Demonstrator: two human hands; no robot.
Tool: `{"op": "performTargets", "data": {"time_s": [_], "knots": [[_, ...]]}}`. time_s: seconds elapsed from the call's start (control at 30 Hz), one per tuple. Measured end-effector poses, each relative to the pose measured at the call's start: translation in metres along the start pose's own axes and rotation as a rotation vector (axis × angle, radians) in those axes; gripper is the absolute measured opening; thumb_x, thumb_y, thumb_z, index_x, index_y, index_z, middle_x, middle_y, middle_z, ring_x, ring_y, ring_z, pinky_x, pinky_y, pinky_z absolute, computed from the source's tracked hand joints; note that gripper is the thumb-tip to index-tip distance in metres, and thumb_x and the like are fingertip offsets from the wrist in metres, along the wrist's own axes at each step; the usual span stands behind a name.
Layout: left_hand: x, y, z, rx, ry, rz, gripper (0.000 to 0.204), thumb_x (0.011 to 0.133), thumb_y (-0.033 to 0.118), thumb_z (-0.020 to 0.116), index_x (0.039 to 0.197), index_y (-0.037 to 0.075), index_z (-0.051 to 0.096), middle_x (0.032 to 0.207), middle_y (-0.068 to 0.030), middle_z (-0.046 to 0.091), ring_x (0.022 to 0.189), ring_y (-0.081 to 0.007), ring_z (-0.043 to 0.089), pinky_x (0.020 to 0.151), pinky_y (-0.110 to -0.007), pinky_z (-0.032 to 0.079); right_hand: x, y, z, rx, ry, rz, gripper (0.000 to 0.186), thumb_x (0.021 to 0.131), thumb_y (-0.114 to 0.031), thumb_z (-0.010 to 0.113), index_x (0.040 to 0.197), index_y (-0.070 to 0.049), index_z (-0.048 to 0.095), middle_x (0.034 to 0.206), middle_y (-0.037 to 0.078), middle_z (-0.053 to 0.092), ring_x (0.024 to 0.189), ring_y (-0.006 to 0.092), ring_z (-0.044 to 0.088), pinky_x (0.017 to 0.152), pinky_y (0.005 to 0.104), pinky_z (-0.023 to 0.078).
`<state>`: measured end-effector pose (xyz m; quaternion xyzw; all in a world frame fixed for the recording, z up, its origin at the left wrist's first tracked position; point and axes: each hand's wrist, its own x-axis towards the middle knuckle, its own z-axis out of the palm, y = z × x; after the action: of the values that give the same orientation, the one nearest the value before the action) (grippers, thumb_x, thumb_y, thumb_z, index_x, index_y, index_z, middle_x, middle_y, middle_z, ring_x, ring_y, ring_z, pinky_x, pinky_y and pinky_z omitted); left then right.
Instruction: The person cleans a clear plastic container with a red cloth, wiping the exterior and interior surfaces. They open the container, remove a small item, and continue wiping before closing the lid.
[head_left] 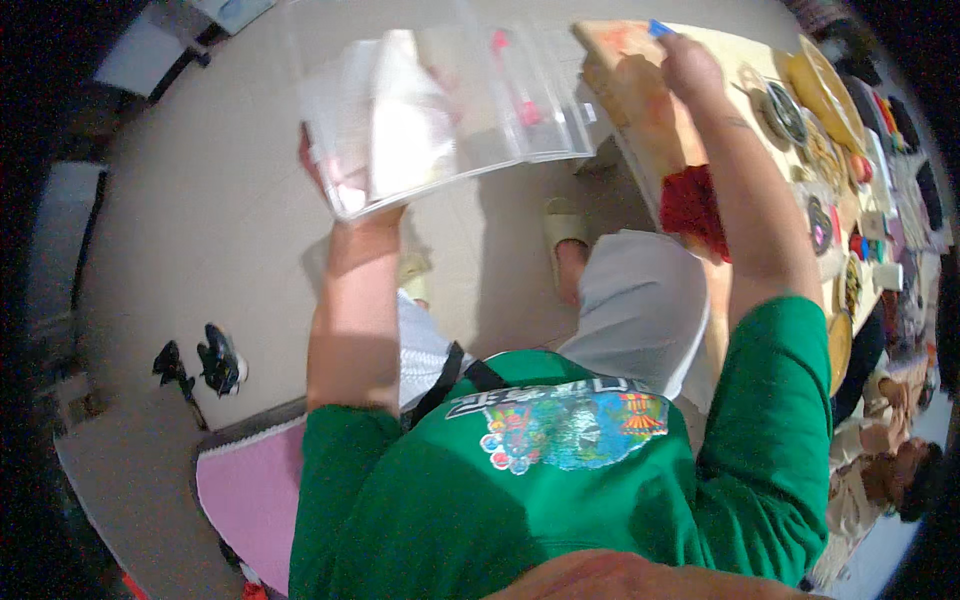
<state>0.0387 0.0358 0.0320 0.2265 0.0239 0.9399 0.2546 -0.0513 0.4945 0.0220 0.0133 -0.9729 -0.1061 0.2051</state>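
A clear plastic box (480, 140) with white paper or film (405, 110) and small pink pieces inside is raised at the top center. My left hand (340, 190) grips its left end from behind and below, partly seen through the plastic. At the upper right, my right hand (690, 70) is closed on a small blue object (659, 27) at the far end of the pale wooden table (740, 140). A dark red cloth (690, 210) lies on the table's near side, beside my right forearm.
The table along my right carries a yellow tray (830, 90), bowls (785, 110) and many small items. Black shoes (220, 360) stand on the floor (190, 250) at left. A pink padded seat (250, 470) is behind me at lower left.
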Motion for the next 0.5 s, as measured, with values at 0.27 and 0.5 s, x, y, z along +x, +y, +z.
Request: {"op": "performTargets", "data": {"time_s": [0.27,0.5], "knots": [[-0.002,0.002,-0.020,0.126,0.134,0.016,0.105,0.075,0.074,0.059,0.151,0.005,0.039,0.140,-0.0267,0.053,0.128,-0.0448,0.054,0.106,-0.055,0.048,-0.015,-0.167,-0.235,1.510,-0.201,0.202,0.046,0.090,-0.013,0.069,0.129,0.010,0.056,0.105,0.018,0.069,0.088,0.0227,0.070,0.069,0.0330,0.058],[0.001,-0.026,-0.034,0.273,0.266,-0.026,0.103,0.078,0.077,0.052,0.152,0.007,0.039,0.146,-0.0263,0.048,0.129,-0.0442,0.053,0.107,-0.058,0.045,-0.001,-0.222,-0.226,1.589,-0.406,0.067,0.062,0.095,-0.026,0.071,0.138,0.012,0.047,0.115,0.022,0.067,0.102,0.0272,0.068,0.084,0.0362,0.058]]}}
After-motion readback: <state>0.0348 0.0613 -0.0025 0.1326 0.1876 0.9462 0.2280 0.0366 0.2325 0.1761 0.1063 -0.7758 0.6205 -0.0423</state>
